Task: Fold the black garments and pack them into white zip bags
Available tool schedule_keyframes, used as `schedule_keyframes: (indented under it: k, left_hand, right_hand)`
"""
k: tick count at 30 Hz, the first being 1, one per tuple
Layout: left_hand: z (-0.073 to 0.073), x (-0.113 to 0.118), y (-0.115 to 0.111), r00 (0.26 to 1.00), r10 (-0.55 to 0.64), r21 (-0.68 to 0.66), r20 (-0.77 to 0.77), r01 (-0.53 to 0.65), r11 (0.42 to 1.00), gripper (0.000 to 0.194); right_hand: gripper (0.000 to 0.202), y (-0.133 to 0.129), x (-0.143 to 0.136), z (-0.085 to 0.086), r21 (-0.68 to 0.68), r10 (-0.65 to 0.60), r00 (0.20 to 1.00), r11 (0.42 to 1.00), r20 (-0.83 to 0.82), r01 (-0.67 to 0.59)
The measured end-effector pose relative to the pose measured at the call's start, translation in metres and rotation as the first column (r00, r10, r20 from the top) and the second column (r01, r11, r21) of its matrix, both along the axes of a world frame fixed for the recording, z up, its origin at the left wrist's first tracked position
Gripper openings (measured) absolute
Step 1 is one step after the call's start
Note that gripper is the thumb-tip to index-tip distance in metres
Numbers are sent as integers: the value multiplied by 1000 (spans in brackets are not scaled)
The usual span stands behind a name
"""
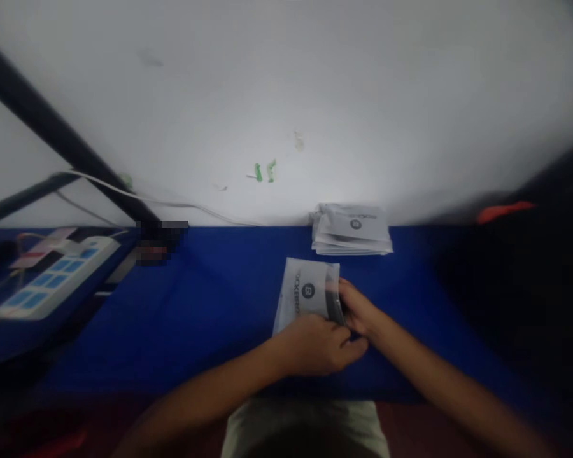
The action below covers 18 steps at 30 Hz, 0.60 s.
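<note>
A frosted plastic bag (310,280) with dark lettering and a round black logo is held up off the blue table, in front of me. My right hand (356,308) grips its right edge, partly behind or inside it; some of those fingers are hidden. My left hand (318,343) is closed at the bag's lower right corner, with fingers curled and pressed together near the right hand. Something dark shows through along the bag's right side, but I cannot make out what. Farther back lies a stack of similar bags (353,229).
A white power strip (57,277) with blue sockets lies at the left among cables. A pale cable (186,205) runs along the white wall (363,95). A dark metal bar (67,127) slants down at the left. Something dark fills the right side, with an orange patch (506,211).
</note>
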State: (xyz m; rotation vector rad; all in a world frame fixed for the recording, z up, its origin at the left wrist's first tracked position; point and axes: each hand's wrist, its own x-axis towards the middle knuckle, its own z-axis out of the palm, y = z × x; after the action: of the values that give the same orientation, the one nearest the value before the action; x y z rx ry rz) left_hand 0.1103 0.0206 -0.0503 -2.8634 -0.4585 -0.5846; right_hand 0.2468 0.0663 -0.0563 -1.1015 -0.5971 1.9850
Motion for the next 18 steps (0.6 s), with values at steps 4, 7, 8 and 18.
schedule_keyframes:
  k: [4, 7, 8, 18]
  left_hand:
    - [0, 7, -6, 999, -36, 25, 11, 36, 999, 24]
    - [0, 7, -6, 996, -72, -16, 46, 73, 997, 22]
    - [2, 4, -4, 995, -62, -34, 80, 65, 997, 20]
    - [4, -48, 64, 382, 764, -735, 520, -256, 628, 44]
  right_hand:
    - [21, -5, -4, -4, 12, -29, 997, 1000, 75, 28]
    - [25, -5, -6, -9, 112, -16, 995, 994, 98, 5]
    - [26, -4, -5, -10, 151, -13, 995, 989, 96, -2]
    - [36, 17, 23, -7, 282, -118, 992, 954, 37, 103]
